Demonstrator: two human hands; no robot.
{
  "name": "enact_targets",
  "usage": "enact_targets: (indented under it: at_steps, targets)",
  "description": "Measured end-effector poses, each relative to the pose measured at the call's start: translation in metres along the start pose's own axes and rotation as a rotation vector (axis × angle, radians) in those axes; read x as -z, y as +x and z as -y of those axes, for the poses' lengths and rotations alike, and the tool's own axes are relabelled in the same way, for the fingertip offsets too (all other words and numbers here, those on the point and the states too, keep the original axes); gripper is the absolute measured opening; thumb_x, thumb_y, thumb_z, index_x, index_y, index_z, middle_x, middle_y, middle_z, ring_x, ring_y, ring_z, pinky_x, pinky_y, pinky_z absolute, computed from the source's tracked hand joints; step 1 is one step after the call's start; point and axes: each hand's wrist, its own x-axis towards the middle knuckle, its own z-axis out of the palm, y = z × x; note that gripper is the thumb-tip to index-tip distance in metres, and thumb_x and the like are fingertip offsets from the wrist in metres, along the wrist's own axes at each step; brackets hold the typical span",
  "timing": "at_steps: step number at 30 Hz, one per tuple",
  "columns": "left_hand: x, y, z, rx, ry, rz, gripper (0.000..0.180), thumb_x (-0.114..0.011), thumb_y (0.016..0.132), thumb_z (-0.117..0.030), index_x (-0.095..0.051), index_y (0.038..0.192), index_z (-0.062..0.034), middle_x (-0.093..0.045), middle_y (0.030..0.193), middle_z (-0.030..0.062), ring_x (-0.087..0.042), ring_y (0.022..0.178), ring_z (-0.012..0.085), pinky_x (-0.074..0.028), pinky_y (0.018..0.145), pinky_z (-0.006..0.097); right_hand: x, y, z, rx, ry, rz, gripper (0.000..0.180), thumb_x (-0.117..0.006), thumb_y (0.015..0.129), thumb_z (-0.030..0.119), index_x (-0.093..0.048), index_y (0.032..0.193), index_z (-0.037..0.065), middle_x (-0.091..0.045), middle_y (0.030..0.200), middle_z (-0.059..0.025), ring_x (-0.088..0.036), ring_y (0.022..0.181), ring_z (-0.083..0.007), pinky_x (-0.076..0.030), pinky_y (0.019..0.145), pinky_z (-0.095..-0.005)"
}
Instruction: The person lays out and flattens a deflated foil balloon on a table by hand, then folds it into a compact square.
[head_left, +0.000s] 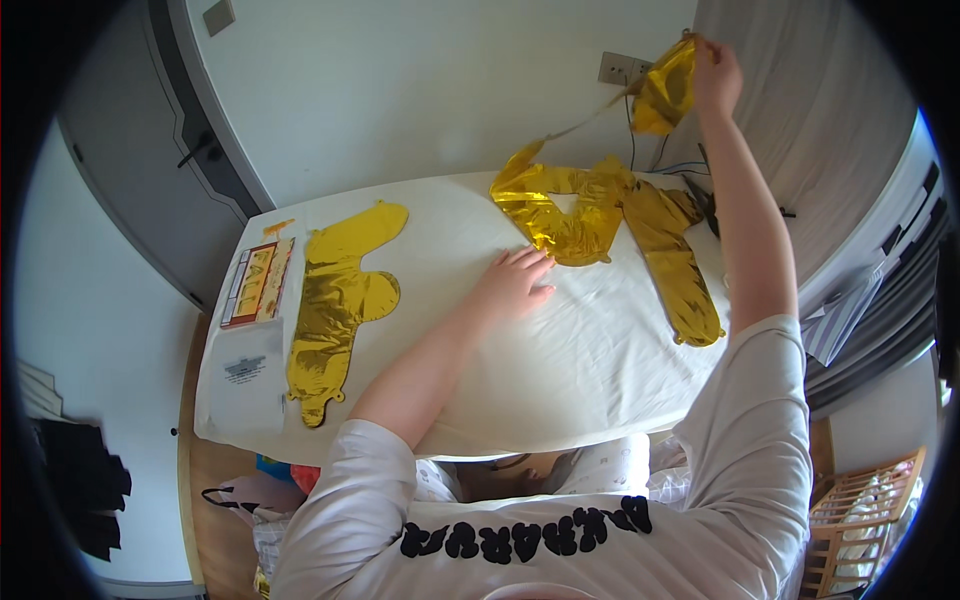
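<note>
Up at the far right, my right hand (718,78) pinches the top of a piece of gold foil balloon (664,95), which hangs from the fingers. A thin strip runs from it down to a crumpled gold foil balloon (575,228) on the table; whether they are one piece I cannot tell. My left hand (517,284) lies flat with fingers spread, its fingertips at that balloon's lower edge. To the right rests another flat gold foil balloon (672,275). On the left side is a flat, uninflated gold foil letter-shaped balloon (330,310).
The table (560,400) has a pale cloth. At its left edge lie a printed card (258,283), a small orange item (279,228) and a clear plastic packet (243,378). Dark cables (631,130) hang from a wall socket (614,68) behind. A wooden rack (865,505) stands lower right.
</note>
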Motion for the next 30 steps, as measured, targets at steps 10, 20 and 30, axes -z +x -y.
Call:
enact_targets:
  at_steps: [10,20,30]
  targets:
    - [0.002,0.000,-0.006,-0.009,-0.021,-0.055,0.068,-0.057,0.100,-0.044,-0.039,0.156,-0.0101,-0.042,0.160,0.0131,-0.037,0.149,0.0298,-0.026,0.124,0.047,0.211,-0.036,0.147,0.912,-0.302,0.186,0.012,-0.069,0.095,0.016,-0.068,0.104,0.007,-0.071,0.096,-0.0096,-0.069,0.090,-0.0300,-0.053,0.081,-0.0377]
    - [0.021,-0.041,0.017,0.125,-0.827,-0.715,0.069,-0.050,0.106,-0.049,-0.028,0.159,-0.0098,-0.036,0.160,0.0170,-0.044,0.143,0.0277,-0.031,0.120,0.043,0.391,-0.180,0.243,1.510,0.064,0.503,0.023,-0.080,0.084,0.023,-0.064,0.095,0.010,-0.062,0.078,0.0049,-0.052,0.054,-0.0086,-0.042,0.055,-0.0290]
    - [0.096,-0.221,-0.136,-0.525,-1.078,0.024,0.110,-0.057,0.092,-0.072,-0.004,0.164,-0.0070,-0.022,0.168,0.0185,-0.017,0.157,0.0319,-0.007,0.126,0.050,0.419,-0.151,0.270,1.054,0.825,1.448,0.022,-0.083,0.087,0.035,-0.074,0.098,0.019,-0.066,0.075,0.0096,-0.046,0.048,-0.0047,-0.040,0.051,-0.0233]
